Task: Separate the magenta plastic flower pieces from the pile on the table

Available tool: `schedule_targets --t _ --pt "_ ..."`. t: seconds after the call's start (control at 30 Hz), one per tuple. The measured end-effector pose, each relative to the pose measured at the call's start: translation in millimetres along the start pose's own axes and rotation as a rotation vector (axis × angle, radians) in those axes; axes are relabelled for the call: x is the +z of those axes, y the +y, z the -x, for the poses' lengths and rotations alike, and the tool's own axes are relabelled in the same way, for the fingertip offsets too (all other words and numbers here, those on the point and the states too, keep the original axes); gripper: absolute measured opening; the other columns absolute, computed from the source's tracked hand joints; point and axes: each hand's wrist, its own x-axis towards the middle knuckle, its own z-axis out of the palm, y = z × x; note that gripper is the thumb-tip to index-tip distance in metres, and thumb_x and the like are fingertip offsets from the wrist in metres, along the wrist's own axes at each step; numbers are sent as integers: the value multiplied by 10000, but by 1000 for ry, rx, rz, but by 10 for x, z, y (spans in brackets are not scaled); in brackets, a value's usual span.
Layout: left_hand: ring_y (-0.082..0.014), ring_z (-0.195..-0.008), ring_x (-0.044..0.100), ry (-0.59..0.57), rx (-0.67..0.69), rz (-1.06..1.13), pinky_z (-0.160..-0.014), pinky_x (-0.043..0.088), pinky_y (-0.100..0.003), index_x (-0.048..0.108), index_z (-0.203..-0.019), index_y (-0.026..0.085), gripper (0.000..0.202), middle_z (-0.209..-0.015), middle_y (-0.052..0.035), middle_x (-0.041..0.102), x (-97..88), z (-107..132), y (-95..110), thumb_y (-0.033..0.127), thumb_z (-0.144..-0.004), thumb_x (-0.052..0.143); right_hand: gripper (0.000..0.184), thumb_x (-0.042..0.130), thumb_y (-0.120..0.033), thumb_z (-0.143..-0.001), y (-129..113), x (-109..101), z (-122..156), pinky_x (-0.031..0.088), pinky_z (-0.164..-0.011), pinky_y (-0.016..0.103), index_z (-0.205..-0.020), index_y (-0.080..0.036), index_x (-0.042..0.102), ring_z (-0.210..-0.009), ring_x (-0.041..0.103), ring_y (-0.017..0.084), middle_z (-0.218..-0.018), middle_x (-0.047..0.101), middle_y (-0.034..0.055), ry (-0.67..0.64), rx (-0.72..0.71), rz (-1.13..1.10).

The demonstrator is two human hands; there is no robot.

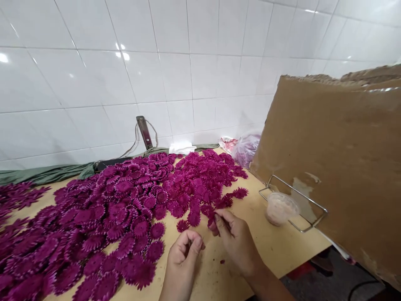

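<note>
A wide spread of magenta fabric flower petals (pixel 125 209) covers most of the wooden table (pixel 275 246). My right hand (pixel 233 242) is at the near edge of the pile with its fingers pinched on a small magenta petal piece (pixel 211 219). My left hand (pixel 184 253) rests on the table just to its left, fingers curled into a loose fist; what it holds, if anything, is hidden. A single loose petal (pixel 182 225) lies between the hands and the pile. A tiny magenta scrap (pixel 222 262) lies on the wood by my right wrist.
A small clear plastic cup (pixel 280 208) stands on a wire rack (pixel 294 205) at the right. A big cardboard sheet (pixel 338 159) leans at the right. A plastic bag of petals (pixel 246 148) sits by the white tiled wall (pixel 188 71). Green cloth (pixel 46 173) lies along the back.
</note>
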Motion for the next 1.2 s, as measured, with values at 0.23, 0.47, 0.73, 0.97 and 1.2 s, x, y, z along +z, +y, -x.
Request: schedule_targets --t 0.23,0.47,0.73,0.97,1.2 --pt "-154 -669 535 -65 0 21 -628 426 -238 622 -835 174 343 -722 -27 602 0 -56 -20 455 -649 687 182 463 -230 -825 -128 -18 49 448 -633 245 -786 -177 632 -695 581 149 -737 609 43 -129 -144 23" --pt "-129 -593 480 -25 21 -23 -579 402 -218 586 -648 165 344 -588 7 529 -10 -37 -89 503 -671 645 175 464 -148 -790 -78 105 172 434 -614 251 -761 -180 634 -674 571 146 -740 601 43 -32 -198 145" --pt "-112 -519 388 49 46 -136 -514 340 -217 493 -570 181 406 -523 44 409 43 5 -67 557 -663 616 178 445 -181 -801 -42 174 125 409 -553 227 -703 -174 593 -610 550 133 -675 580 31 134 -230 177" --pt "-112 -530 408 76 -25 -95 -528 349 -223 523 -573 170 432 -531 31 463 -114 20 -150 584 -639 627 171 455 -315 -802 83 -54 -68 445 -556 253 -759 -185 557 -587 550 152 -635 565 12 216 -25 -37" --pt "-104 -562 534 43 -190 183 -515 390 -196 603 -705 139 320 -666 -27 644 -99 -67 11 391 -588 761 99 510 -173 -729 33 -55 -1 444 -567 250 -737 -175 608 -599 543 132 -645 582 1 -188 50 -43"
